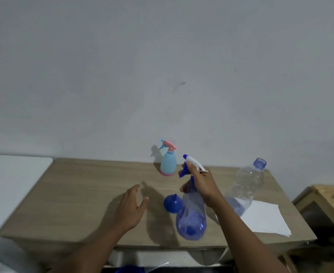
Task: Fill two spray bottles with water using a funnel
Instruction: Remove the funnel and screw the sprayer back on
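Note:
My right hand [202, 185] grips the neck of a clear blue spray bottle [191, 217] just under its white and blue trigger head [193, 163], and the bottle hangs lifted above the wooden table [79, 194]. A blue funnel [173, 202] lies on the table right beside the bottle, to its left. My left hand [131, 207] hovers over the table with its fingers spread, holding nothing. A light blue spray bottle with a pink trigger [168, 161] stands upright near the wall. A large clear water bottle [244, 186], uncapped and holding a little water, stands at the right.
A stack of white paper napkins [264, 218] lies at the table's front right corner. A white surface [8, 184] adjoins the table on the left. A wooden stand [325, 201] sits lower down at the far right. The wall runs right behind the table.

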The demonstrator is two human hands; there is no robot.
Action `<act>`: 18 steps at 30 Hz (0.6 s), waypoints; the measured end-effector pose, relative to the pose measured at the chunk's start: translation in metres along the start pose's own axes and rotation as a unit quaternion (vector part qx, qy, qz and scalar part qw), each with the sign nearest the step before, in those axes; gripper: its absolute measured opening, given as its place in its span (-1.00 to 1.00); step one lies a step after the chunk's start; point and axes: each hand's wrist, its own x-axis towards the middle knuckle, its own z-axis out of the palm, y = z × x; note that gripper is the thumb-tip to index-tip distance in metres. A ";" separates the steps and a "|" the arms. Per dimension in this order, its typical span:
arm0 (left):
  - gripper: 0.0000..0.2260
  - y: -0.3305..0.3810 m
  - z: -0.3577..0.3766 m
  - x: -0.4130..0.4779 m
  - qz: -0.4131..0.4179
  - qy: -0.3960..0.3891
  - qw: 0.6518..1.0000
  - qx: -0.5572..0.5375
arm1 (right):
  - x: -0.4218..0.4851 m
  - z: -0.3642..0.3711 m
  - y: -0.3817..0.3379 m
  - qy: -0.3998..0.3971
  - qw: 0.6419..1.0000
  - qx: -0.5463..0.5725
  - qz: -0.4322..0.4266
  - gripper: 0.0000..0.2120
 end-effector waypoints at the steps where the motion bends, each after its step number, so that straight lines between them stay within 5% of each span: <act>1: -0.38 -0.015 0.004 -0.002 -0.043 -0.034 0.997 0.050 | -0.001 -0.001 0.015 -0.005 0.999 -0.025 0.025 -0.70; 5: -0.13 -0.061 0.015 -0.008 -0.165 -0.192 0.946 0.202 | -0.008 0.002 0.060 -0.053 0.984 -0.107 0.132 -0.70; 8: 0.00 -0.077 0.025 -0.014 -0.164 -0.265 0.923 0.228 | -0.006 0.009 0.077 -0.069 0.969 -0.174 0.159 -0.59; 11: 0.05 -0.082 0.027 -0.010 -0.148 -0.280 0.916 0.245 | 0.002 0.018 0.087 -0.088 0.963 -0.175 0.188 -0.37; 18: 0.12 -0.082 0.023 0.001 -0.141 -0.300 0.910 0.250 | 0.018 0.036 0.101 -0.089 0.957 -0.209 0.180 -0.59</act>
